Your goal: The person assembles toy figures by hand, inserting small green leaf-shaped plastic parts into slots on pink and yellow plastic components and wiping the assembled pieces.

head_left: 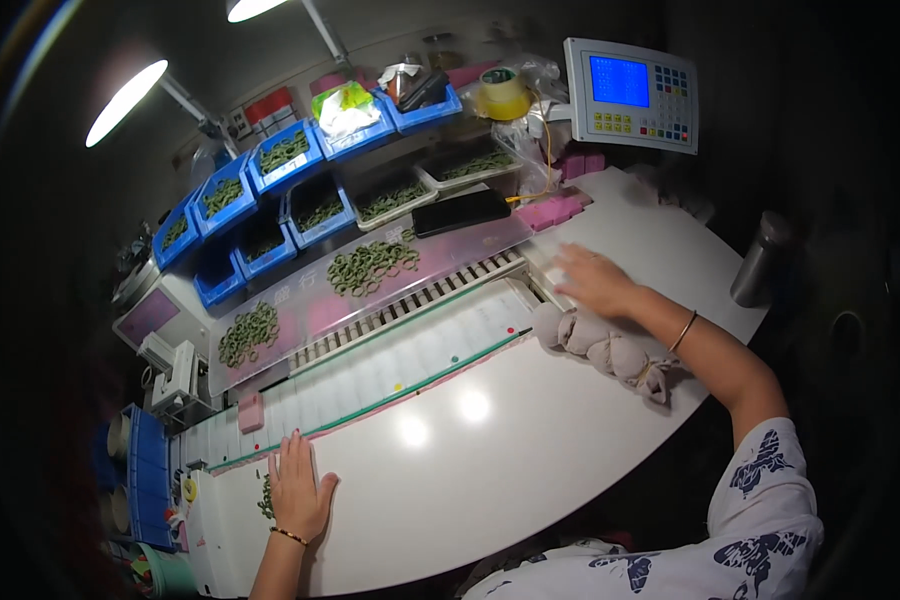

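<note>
My left hand [301, 492] lies flat on the white tabletop [440, 480], fingers stretched toward the near green edge of a long white track [410, 360]. Beside that hand lies a small group of dark green pieces [266, 497], partly covered by it. My right hand [598, 282] is at the track's right end, fingers pointing left and slightly blurred. They look apart, and I see nothing held in them. Just below my right wrist rests a lumpy grey-beige cloth roll [610, 355]. On a clear sheet [310, 310] behind the track sit two piles of green rings [372, 268].
Blue bins [227, 205] holding green pieces rise behind. A black phone [460, 213] lies at the back, near a control panel [632, 97] with a blue screen. A metal flask [763, 260] stands at right. A pink block [251, 411] sits on the track.
</note>
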Demonstrator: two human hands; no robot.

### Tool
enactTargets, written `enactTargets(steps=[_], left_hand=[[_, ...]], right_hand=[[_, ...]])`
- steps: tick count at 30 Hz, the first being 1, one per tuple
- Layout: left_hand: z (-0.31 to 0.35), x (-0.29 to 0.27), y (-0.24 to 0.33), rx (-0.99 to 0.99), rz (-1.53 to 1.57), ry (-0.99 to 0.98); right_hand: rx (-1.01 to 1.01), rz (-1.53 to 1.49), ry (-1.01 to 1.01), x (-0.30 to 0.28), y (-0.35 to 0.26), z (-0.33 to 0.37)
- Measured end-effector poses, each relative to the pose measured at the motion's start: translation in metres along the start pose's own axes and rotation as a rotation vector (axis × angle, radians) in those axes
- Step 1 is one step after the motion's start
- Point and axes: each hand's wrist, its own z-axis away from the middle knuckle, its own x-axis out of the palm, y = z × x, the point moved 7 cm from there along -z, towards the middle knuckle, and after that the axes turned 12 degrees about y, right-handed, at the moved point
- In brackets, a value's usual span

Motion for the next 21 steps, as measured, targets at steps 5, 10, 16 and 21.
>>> enactTargets(steps=[5, 10, 16, 21], left_hand=[[-0.043, -0.020, 0.044, 0.077, 0.138, 0.216], [-0.131, 0.006, 0.149, 0.291, 0.329, 0.240], [-0.241, 0.053, 0.241, 0.416, 0.328, 0.299], [-0.325, 0.073, 0.286, 0.268, 0.193, 0.045]], right_hand=[[0.367, 0.014, 0.072, 0.025, 0.079, 0.016], [0.406, 0.119, 0.054, 0.029, 0.098, 0.005], [0.444, 0.126, 0.131, 0.036, 0.111, -0.024], [0.484, 0.127, 0.233, 0.042, 0.137, -0.043]])
